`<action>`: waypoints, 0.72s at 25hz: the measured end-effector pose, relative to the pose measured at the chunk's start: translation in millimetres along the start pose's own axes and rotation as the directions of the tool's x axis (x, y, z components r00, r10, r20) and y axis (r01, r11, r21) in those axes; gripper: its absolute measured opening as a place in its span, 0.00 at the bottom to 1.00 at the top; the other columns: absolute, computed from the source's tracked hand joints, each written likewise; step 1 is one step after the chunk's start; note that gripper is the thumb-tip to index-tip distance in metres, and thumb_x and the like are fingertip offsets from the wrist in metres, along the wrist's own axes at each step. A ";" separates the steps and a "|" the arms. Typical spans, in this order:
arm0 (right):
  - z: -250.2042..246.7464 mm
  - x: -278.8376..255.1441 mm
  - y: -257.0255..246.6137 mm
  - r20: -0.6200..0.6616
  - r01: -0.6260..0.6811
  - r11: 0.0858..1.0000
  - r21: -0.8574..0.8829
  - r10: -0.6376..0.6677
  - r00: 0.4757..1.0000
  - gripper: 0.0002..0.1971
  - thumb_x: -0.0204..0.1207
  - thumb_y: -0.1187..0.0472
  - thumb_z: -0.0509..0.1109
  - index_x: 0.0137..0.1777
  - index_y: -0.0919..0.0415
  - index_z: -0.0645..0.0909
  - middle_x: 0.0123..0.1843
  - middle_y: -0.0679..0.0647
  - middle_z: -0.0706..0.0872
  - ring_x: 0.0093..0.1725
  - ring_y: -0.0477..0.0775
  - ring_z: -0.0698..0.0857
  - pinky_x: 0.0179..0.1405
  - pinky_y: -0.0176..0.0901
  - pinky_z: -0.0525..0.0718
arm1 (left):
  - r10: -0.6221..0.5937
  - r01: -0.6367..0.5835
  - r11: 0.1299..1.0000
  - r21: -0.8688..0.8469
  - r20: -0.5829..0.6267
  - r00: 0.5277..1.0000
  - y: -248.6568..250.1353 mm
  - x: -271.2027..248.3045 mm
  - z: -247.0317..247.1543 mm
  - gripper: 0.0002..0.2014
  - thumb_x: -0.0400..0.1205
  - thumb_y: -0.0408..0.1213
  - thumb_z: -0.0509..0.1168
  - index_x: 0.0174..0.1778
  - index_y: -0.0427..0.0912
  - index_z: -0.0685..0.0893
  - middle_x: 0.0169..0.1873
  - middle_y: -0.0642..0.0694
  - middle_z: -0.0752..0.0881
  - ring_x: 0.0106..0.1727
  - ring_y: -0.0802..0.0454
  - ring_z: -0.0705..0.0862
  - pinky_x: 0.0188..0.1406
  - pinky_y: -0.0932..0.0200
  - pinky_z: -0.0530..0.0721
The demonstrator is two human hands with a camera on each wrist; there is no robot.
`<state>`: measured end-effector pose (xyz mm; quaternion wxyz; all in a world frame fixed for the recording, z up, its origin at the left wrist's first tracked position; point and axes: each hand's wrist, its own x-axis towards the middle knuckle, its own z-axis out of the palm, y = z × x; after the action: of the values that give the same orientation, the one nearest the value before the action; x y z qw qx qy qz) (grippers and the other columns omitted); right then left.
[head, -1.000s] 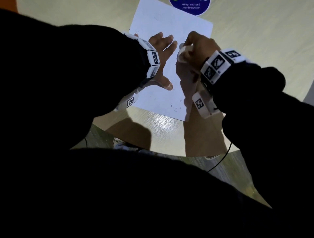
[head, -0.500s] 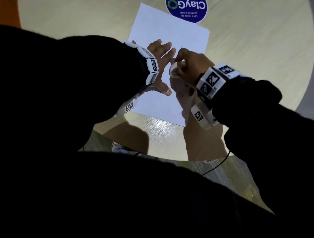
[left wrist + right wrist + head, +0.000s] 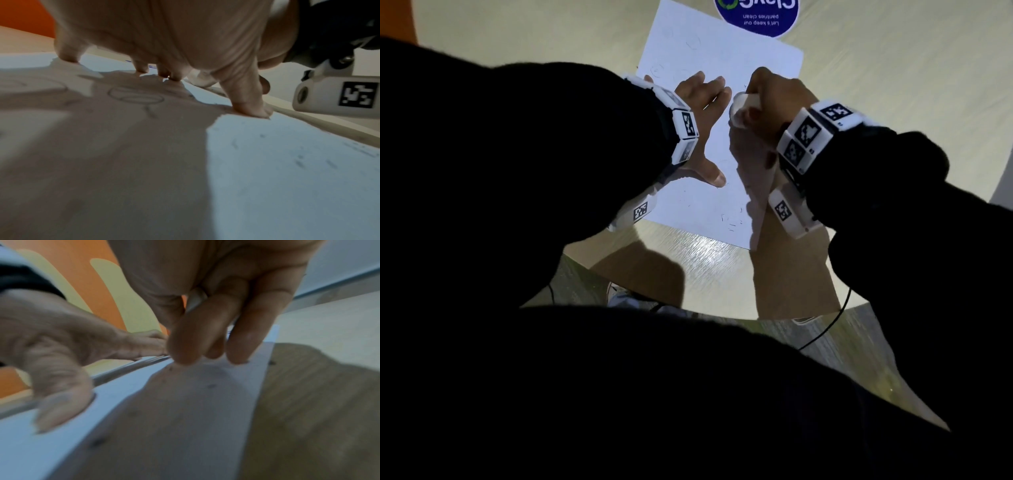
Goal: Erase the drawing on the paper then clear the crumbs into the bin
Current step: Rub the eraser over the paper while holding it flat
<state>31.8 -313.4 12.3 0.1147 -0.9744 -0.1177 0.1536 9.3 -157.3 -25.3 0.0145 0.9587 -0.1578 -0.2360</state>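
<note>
**A:** Left of centre in the head view, the left hand (image 3: 697, 113) lies flat on the white paper (image 3: 722, 61), fingers straight and spread, thumb splayed toward the lower edge, grasping nothing. The sheet sits on a pale wooden table (image 3: 893, 68).

**B:** And to its right?

**A:** The right hand (image 3: 774, 99) is clenched around a white eraser (image 3: 743, 102), its end pressed to the sheet just beside the left fingertips. At the top edge of the frame, a round blue sticker (image 3: 756, 17) lies on the table, touching or slightly overlapping the paper's far edge.

**B:** Any container?

**A:** None shows in any view, no bin. The crumbs (image 3: 732, 224) lie loose on the paper, dark flecks near its lower right corner.

**B:** What do the wrist cameras add?

**A:** The left wrist view shows the fingertips (image 3: 141, 69) and thumb planted on the sheet, and pencil outlines (image 3: 135, 97) in the hand's shadow, centre left; from the head they are only faint rings. A tagged white wrist unit (image 3: 337, 97) fills its right edge. The right wrist view, blurred, shows the eraser (image 3: 196, 299) pinched between thumb and fingers, upper centre, with specks (image 3: 96, 442) on the paper below and an orange and yellow surface (image 3: 107, 288) at upper left.
</note>
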 end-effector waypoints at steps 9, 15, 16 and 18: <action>2.0 4.7 -2.8 0.082 -0.014 0.999 0.039 0.010 0.997 0.15 0.77 0.52 0.64 0.59 0.59 0.73 0.49 0.56 0.80 0.47 0.58 0.79 0.42 0.44 0.69 | -0.004 0.003 1.000 -0.027 -0.031 1.000 -0.5 -0.9 1.4 0.64 0.64 0.76 0.65 0.84 0.45 0.38 0.84 0.48 0.38 0.84 0.48 0.38 0.75 0.25 0.46; -1.5 8.5 -2.2 0.050 -0.032 0.999 0.022 0.031 0.998 0.14 0.75 0.48 0.64 0.55 0.55 0.72 0.50 0.56 0.82 0.48 0.59 0.81 0.43 0.47 0.75 | 0.009 -0.010 1.000 -0.018 -0.020 1.000 -0.9 0.0 3.2 0.64 0.64 0.76 0.64 0.84 0.44 0.37 0.84 0.47 0.37 0.84 0.47 0.38 0.77 0.30 0.46; -0.4 5.3 -3.3 0.059 -0.018 1.000 0.011 0.017 0.998 0.15 0.77 0.49 0.64 0.57 0.57 0.72 0.51 0.57 0.82 0.48 0.59 0.81 0.43 0.46 0.72 | 0.008 -0.009 1.000 -0.022 -0.021 1.000 -0.3 -0.7 2.0 0.65 0.64 0.76 0.65 0.84 0.44 0.37 0.84 0.47 0.38 0.84 0.47 0.38 0.77 0.30 0.45; 2.7 -1.0 -5.0 0.121 -0.002 1.000 -0.021 0.005 0.993 0.16 0.79 0.52 0.64 0.62 0.60 0.72 0.50 0.54 0.79 0.48 0.56 0.78 0.43 0.44 0.69 | 0.002 -0.002 1.000 -0.019 -0.016 1.000 -0.1 -1.4 -0.4 0.64 0.65 0.74 0.66 0.84 0.42 0.38 0.84 0.45 0.38 0.84 0.46 0.39 0.78 0.32 0.45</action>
<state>29.0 -308.4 11.3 0.0967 -0.9646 -0.1244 0.2116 8.4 -156.8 -24.3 0.0251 0.9603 -0.1563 -0.2298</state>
